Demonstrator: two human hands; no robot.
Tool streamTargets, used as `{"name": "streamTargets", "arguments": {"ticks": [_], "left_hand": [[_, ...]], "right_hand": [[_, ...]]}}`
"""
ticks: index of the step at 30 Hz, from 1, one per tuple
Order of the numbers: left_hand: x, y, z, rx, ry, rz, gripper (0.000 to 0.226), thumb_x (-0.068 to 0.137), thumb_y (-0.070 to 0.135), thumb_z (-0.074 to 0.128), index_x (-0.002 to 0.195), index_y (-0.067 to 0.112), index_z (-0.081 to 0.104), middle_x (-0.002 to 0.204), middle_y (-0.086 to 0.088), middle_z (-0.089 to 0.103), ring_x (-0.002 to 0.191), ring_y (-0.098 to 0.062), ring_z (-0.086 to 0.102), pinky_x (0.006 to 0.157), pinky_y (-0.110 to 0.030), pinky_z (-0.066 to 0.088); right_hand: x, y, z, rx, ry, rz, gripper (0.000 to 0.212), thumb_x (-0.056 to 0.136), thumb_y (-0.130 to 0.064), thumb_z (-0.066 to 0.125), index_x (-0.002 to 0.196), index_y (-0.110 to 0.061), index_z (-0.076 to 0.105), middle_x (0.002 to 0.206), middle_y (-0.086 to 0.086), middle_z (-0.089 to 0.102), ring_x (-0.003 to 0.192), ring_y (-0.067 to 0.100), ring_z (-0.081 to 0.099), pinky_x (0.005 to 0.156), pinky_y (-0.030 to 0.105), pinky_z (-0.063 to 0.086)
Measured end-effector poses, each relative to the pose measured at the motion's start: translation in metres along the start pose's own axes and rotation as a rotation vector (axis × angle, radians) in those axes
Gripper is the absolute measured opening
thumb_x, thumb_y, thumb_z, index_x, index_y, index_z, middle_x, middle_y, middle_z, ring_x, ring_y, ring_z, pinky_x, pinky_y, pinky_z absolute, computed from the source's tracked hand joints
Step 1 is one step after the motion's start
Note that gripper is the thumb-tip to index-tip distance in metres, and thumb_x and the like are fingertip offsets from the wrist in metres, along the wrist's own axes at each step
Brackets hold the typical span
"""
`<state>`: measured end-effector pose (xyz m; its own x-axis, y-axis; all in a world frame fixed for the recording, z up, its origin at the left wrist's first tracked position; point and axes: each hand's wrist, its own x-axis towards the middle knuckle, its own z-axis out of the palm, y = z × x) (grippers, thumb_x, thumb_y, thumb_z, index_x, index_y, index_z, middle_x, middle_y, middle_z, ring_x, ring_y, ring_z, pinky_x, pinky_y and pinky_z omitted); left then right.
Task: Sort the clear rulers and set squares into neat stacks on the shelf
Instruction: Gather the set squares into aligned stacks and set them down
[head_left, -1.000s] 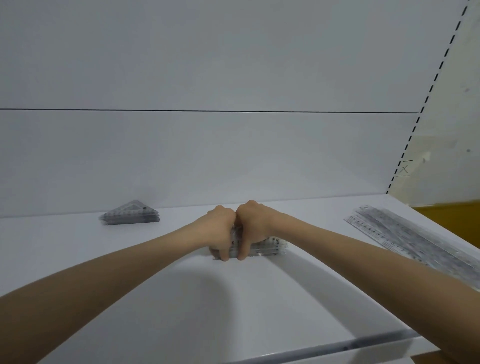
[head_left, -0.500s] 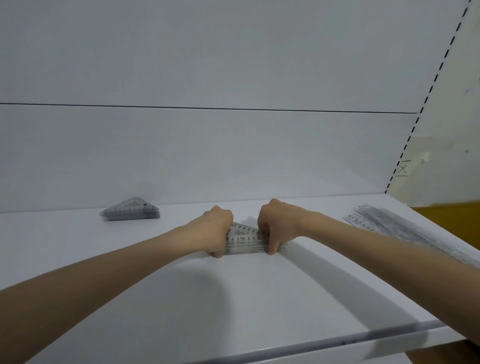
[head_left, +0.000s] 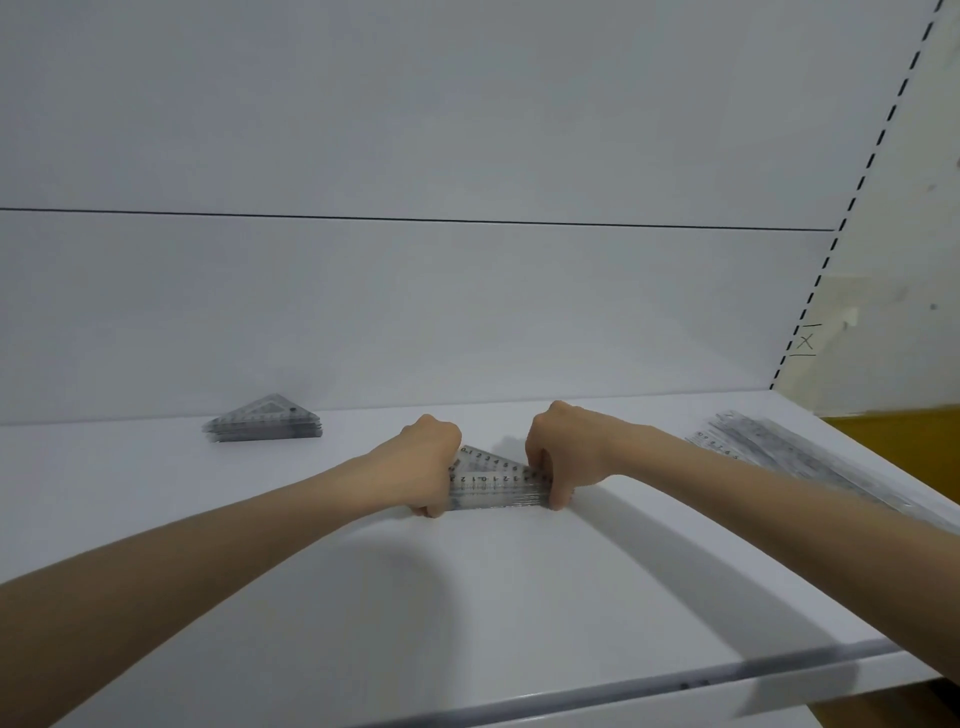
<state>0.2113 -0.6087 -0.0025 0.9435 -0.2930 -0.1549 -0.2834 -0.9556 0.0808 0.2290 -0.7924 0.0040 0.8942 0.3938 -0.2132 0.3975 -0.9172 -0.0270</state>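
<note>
A stack of clear set squares lies in the middle of the white shelf. My left hand grips its left end with curled fingers. At the right end my right hand holds the stack the same way, thumb down at the front edge. A second stack of clear set squares sits at the back left, apart from both hands. Clear rulers lie in a long pile at the right side of the shelf, partly behind my right forearm.
The shelf's white back panel rises just behind the stacks. A metal strip runs along the shelf's front edge. At the right, a slotted upright and a pale wall bound the shelf.
My hands have moved apart from the middle to the two ends of the centre stack, which now shows between them.
</note>
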Motion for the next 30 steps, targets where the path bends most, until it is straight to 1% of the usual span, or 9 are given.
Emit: {"name": "streamTargets", "arguments": {"ticks": [4,9,13,15,17,19,22,26,30], "left_hand": [[-0.002,-0.001,0.002,0.005,0.023,0.007,0.047,0.068,-0.001,0.070,0.096,0.015,0.036,0.097,-0.008,0.044,0.071,-0.022,0.045,0.043,-0.021,0.028],[-0.003,-0.003,0.004,-0.004,0.017,0.000,0.048,0.068,-0.001,0.071,0.096,0.015,0.036,0.100,-0.008,0.045,0.074,-0.023,0.048,0.045,-0.021,0.031],[-0.005,-0.005,0.004,-0.017,0.033,-0.004,0.048,0.067,-0.002,0.070,0.095,0.015,0.036,0.099,-0.009,0.046,0.072,-0.023,0.047,0.045,-0.020,0.030],[-0.006,-0.006,0.005,-0.031,0.047,0.000,0.047,0.066,-0.003,0.069,0.094,0.014,0.036,0.096,-0.010,0.046,0.070,-0.022,0.046,0.044,-0.020,0.029],[-0.007,-0.006,0.005,-0.043,0.054,0.006,0.046,0.067,-0.003,0.069,0.094,0.015,0.037,0.099,-0.012,0.050,0.071,-0.023,0.049,0.045,-0.021,0.031],[-0.010,-0.005,0.005,-0.056,0.052,0.010,0.046,0.069,-0.001,0.068,0.097,0.016,0.037,0.102,-0.012,0.050,0.075,-0.023,0.050,0.047,-0.023,0.032],[-0.014,-0.004,0.006,-0.062,0.048,0.009,0.044,0.072,0.001,0.067,0.102,0.015,0.039,0.096,-0.007,0.043,0.077,-0.021,0.046,0.049,-0.024,0.031],[-0.017,0.000,0.007,-0.056,0.061,0.021,0.035,0.076,0.001,0.063,0.092,0.009,0.033,0.078,0.000,0.030,0.065,-0.014,0.036,0.046,-0.024,0.027],[-0.011,0.005,0.009,-0.029,0.079,0.039,0.031,0.080,-0.001,0.058,0.093,0.009,0.032,0.075,0.001,0.027,0.077,-0.021,0.042,0.047,-0.024,0.029]], "right_hand": [[-0.004,0.000,0.004,0.024,0.033,-0.018,0.024,0.065,-0.020,0.077,0.084,-0.008,0.071,0.082,0.012,0.070,0.066,0.020,0.053,0.051,0.023,0.038],[-0.005,-0.003,0.002,0.019,0.003,-0.040,0.024,0.065,-0.016,0.077,0.086,-0.007,0.071,0.083,0.012,0.070,0.066,0.019,0.053,0.053,0.022,0.039],[-0.005,-0.005,0.000,-0.002,-0.013,-0.043,0.019,0.065,-0.015,0.077,0.081,-0.007,0.070,0.072,0.007,0.063,0.066,0.020,0.052,0.050,0.021,0.037],[-0.004,-0.006,0.001,-0.034,-0.009,-0.047,0.015,0.065,-0.016,0.076,0.072,-0.009,0.066,0.064,0.004,0.056,0.063,0.021,0.050,0.046,0.020,0.033],[-0.005,-0.010,0.002,-0.052,0.003,-0.045,0.017,0.065,-0.019,0.076,0.065,-0.011,0.060,0.058,0.002,0.051,0.058,0.021,0.047,0.044,0.020,0.031],[-0.005,-0.013,0.003,-0.048,0.031,-0.035,0.020,0.065,-0.026,0.076,0.071,-0.010,0.065,0.061,0.003,0.055,0.058,0.019,0.047,0.046,0.020,0.032],[-0.002,-0.017,0.006,-0.034,0.085,-0.036,0.032,0.064,-0.035,0.076,0.083,-0.010,0.070,0.079,0.007,0.066,0.067,0.020,0.053,0.051,0.023,0.037],[0.003,-0.020,0.011,-0.032,0.140,-0.067,0.028,0.065,-0.028,0.075,0.077,-0.005,0.065,0.064,0.005,0.056,0.062,0.022,0.051,0.049,0.024,0.037],[0.006,-0.017,0.012,-0.068,0.144,-0.076,0.028,0.066,-0.028,0.075,0.069,-0.006,0.058,0.054,0.002,0.045,0.057,0.022,0.046,0.045,0.024,0.033]]}}
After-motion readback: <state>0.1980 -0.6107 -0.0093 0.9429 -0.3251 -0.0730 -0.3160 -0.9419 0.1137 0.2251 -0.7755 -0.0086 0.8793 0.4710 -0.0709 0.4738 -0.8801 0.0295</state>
